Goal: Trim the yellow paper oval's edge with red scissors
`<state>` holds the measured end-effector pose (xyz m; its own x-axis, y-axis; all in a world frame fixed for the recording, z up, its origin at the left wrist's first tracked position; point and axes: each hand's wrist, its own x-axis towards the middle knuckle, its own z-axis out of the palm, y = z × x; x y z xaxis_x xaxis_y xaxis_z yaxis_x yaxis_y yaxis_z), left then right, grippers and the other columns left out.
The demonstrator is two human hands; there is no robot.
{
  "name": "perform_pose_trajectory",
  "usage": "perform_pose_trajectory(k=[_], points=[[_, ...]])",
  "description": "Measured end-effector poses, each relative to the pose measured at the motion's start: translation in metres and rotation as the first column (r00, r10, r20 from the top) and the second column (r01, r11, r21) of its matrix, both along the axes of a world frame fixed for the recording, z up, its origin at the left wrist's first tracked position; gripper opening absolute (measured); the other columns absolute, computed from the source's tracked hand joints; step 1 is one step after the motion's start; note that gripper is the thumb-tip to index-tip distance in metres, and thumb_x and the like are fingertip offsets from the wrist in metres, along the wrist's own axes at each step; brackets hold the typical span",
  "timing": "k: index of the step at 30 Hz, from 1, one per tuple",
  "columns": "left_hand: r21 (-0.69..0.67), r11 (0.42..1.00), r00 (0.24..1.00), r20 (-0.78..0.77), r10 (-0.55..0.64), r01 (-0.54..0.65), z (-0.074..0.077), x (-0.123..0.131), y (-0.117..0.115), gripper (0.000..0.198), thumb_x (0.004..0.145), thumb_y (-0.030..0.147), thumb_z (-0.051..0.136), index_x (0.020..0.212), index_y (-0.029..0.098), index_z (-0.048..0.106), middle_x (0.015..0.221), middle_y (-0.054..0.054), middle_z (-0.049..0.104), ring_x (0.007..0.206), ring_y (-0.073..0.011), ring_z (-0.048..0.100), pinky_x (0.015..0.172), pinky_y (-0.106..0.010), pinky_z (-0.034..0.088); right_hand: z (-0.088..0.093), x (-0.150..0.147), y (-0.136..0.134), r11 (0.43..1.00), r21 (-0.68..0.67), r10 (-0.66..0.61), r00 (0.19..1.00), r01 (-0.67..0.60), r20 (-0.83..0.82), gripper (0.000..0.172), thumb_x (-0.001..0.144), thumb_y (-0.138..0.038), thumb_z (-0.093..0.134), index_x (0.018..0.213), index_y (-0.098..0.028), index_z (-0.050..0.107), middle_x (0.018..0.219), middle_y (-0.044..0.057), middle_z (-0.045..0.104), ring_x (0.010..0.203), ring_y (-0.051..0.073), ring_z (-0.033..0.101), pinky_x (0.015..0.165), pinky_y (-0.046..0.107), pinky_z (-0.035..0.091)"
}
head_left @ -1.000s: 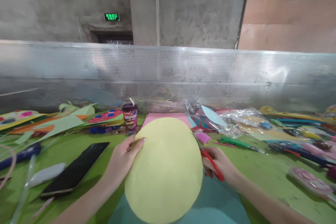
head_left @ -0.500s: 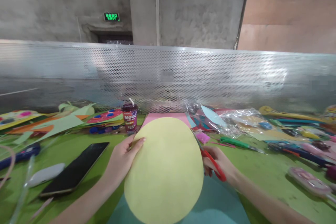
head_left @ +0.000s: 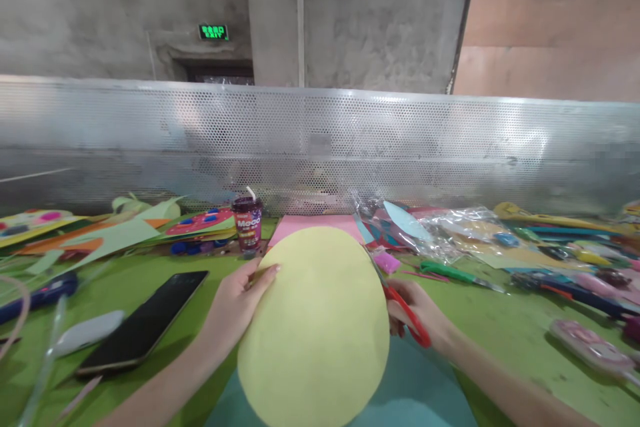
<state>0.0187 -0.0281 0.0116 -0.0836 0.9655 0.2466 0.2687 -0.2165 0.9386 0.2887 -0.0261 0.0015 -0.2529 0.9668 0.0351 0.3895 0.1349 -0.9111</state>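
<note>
A large, pale yellow, rounded sheet of paper [head_left: 315, 327] is held up in front of me. My left hand [head_left: 247, 293] pinches its upper left edge, thumb on the near face and the other fingers mostly hidden behind. On the other side, my right hand [head_left: 413, 310] grips red-handled scissors [head_left: 413, 320]. Their blades run along the paper's upper right edge and are partly hidden by it. Below the yellow paper lies a teal sheet [head_left: 420, 387] on the green tabletop [head_left: 500, 333].
A black phone [head_left: 145, 323] and a white oval object [head_left: 89, 332] lie at left. A purple drink cup [head_left: 247, 223] with a straw stands behind my left hand. Green-handled scissors [head_left: 450, 271] and crinkled plastic wrap [head_left: 460, 233] are at right. A perforated metal panel [head_left: 320, 140] closes off the back.
The yellow paper has shifted very slightly down and to the right, my left hand with it. My right hand and the scissors stay almost in place.
</note>
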Motion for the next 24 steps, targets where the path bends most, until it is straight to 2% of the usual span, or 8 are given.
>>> perform_pose_trajectory(k=[20, 24], points=[[0.016, 1.000, 1.000, 0.010, -0.020, 0.020, -0.0011, -0.0004, -0.0001, 0.043, 0.071, 0.045, 0.051, 0.103, 0.017, 0.058, 0.089, -0.006, 0.068, 0.062, -0.0200, 0.062, 0.052, -0.026, 0.047, -0.0022, -0.0008, 0.0005, 1.000, 0.002, -0.003, 1.000, 0.003, 0.006, 0.007, 0.066, -0.022, 0.045, 0.066, -0.015, 0.044, 0.041, -0.006, 0.046, 0.038, 0.008, 0.049, 0.036, 0.016, 0.036], [0.032, 0.999, 1.000, -0.019, 0.016, -0.015, -0.0005, -0.0012, 0.0005, 0.043, 0.070, 0.047, 0.051, 0.099, 0.017, 0.059, 0.087, -0.006, 0.068, 0.064, -0.0205, 0.062, 0.054, -0.026, 0.047, -0.0014, -0.0002, 0.0002, 1.000, 0.007, -0.007, 1.000, 0.007, 0.003, 0.006, 0.066, -0.022, 0.043, 0.066, -0.016, 0.044, 0.042, -0.006, 0.046, 0.038, 0.009, 0.049, 0.036, 0.016, 0.036]])
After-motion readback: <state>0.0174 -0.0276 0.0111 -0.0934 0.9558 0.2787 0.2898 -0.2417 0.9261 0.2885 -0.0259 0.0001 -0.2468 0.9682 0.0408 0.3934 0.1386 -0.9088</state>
